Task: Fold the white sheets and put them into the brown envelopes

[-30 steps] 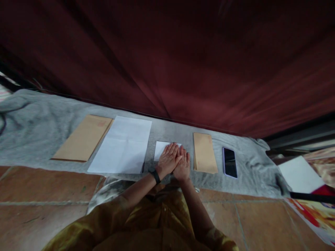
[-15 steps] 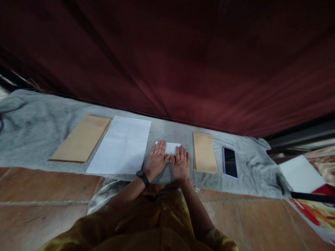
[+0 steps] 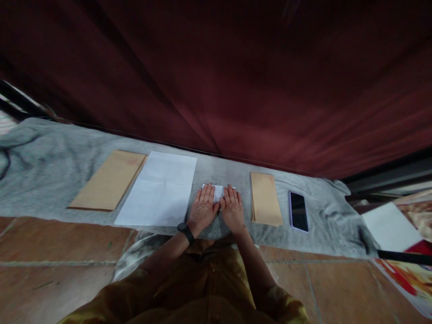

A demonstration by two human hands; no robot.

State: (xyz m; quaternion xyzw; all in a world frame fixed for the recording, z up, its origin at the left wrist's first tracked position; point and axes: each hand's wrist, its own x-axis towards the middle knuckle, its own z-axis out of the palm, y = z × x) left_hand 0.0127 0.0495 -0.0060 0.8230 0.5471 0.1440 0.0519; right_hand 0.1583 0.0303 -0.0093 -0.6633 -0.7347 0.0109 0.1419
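A small folded white paper (image 3: 218,192) lies on the grey cloth, mostly covered by my two hands. My left hand (image 3: 202,208) rests flat on its left part, fingers stretched away from me, a dark band on the wrist. Flat on the right part lies my right hand (image 3: 232,210), fingers also extended. The thumbs come close together at the paper's near edge. Left of my hands are large white sheets (image 3: 158,189) with faint creases. A stack of brown envelopes (image 3: 266,198) sits to the right of my right hand.
More brown envelopes (image 3: 110,180) lie at the far left. A phone (image 3: 299,211) in a pale purple case is right of the envelope stack. The grey cloth (image 3: 324,220) covers a long narrow surface, with a dark red curtain (image 3: 216,90) behind and floor tiles (image 3: 67,240) in front.
My right hand has slid left and farther onto the folded paper, covering more of it. My left hand stays pressed on it. The view has shifted slightly.
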